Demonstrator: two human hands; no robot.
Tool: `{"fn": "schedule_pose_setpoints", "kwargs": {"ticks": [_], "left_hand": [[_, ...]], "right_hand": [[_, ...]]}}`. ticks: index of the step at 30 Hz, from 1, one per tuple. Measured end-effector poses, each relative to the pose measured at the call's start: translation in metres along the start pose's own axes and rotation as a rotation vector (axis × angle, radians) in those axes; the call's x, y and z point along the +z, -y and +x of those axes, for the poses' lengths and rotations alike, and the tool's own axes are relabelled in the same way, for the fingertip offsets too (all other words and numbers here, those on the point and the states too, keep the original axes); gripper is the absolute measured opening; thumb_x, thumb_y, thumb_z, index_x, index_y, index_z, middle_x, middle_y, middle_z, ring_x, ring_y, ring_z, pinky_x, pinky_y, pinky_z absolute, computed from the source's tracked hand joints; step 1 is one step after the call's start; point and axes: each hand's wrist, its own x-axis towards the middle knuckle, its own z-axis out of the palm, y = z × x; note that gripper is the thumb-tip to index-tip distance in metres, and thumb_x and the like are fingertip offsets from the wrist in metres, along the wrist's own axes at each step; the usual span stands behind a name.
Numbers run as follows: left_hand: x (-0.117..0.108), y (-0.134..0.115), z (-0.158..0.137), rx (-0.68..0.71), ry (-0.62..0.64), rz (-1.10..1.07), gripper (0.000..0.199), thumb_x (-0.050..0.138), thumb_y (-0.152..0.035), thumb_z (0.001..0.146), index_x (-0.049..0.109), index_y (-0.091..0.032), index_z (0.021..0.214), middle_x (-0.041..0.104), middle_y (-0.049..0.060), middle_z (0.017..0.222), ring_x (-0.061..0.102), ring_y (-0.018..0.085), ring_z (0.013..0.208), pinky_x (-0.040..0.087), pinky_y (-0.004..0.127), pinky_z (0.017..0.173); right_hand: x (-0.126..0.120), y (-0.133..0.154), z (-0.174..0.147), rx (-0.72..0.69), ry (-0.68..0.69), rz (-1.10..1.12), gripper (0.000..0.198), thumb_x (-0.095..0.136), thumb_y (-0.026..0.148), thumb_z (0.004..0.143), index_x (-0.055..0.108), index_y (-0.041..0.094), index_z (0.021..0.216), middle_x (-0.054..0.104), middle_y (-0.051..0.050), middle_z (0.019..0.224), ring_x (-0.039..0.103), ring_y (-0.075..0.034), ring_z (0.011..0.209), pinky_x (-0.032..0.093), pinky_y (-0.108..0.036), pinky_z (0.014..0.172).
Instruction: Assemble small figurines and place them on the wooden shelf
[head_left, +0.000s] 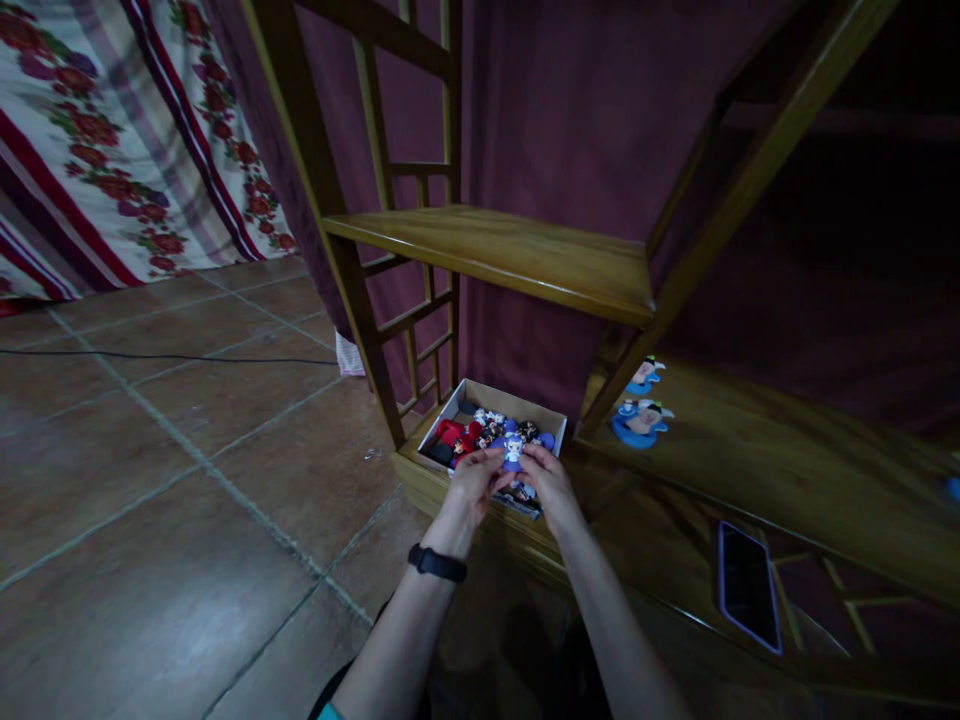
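Between my two hands is a small white-and-purple figurine (513,452), upright and facing me. My left hand (478,478) has its fingers closed on the figurine's left side; a dark band circles that wrist. From the other side my right hand (546,474) pinches it too. Right beneath and behind them, a shallow cardboard box (551,418) holds several more figurines, among them a red one (454,434) at its left. My hands cover the front part of the box.
The box sits on the low level of a wooden shelf unit (487,250). Two blue-based figurines (637,424) stand on the ledge to the right. A phone (748,585) lies further right. A black cable (165,356) crosses the tiled floor at left.
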Motion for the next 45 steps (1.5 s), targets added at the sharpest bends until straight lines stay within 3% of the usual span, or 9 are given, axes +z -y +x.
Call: {"fn": "schedule_pose_setpoints", "kwargs": {"ticks": [18,28,33,45], "left_hand": [[-0.0029,0.0013,0.0017,-0.05,0.017,-0.061,0.008,0.063,-0.006,0.072,0.061,-0.01,0.079,0.063,0.006,0.065,0.061,0.011,0.054,0.055,0.023,0.057],[-0.0051,0.0035,0.0021,-0.005,-0.041,-0.067,0.03,0.064,0.003,0.067,0.056,-0.013,0.092,0.06,0.0,0.063,0.06,0.01,0.054,0.055,0.025,0.058],[-0.0058,0.0031,0.0031,-0.003,-0.008,-0.094,0.033,0.063,0.006,0.065,0.059,-0.012,0.093,0.063,0.002,0.068,0.062,0.011,0.06,0.054,0.025,0.063],[-0.0036,0.0045,0.0028,0.176,0.03,-0.082,0.035,0.073,0.0,0.051,0.065,-0.013,0.083,0.065,0.001,0.065,0.06,0.011,0.059,0.048,0.024,0.063]], "right_hand": [[0.0003,0.0051,-0.002,-0.003,0.026,0.023,0.026,0.067,0.039,0.062,0.063,0.021,0.08,0.064,0.0,0.079,0.063,-0.016,0.073,0.05,-0.027,0.067],[-0.0002,0.0051,-0.0035,-0.001,0.072,0.009,0.029,0.066,0.035,0.064,0.066,0.021,0.09,0.066,0.0,0.083,0.062,-0.017,0.078,0.049,-0.027,0.069],[-0.0008,0.0013,-0.0011,0.021,0.055,-0.029,0.038,0.066,0.03,0.063,0.064,0.024,0.1,0.064,0.002,0.074,0.06,-0.015,0.068,0.048,-0.026,0.063],[0.0029,0.0056,-0.0032,-0.035,0.094,-0.013,0.05,0.066,0.025,0.06,0.06,0.027,0.109,0.066,0.001,0.084,0.061,-0.017,0.075,0.047,-0.026,0.064]]}}
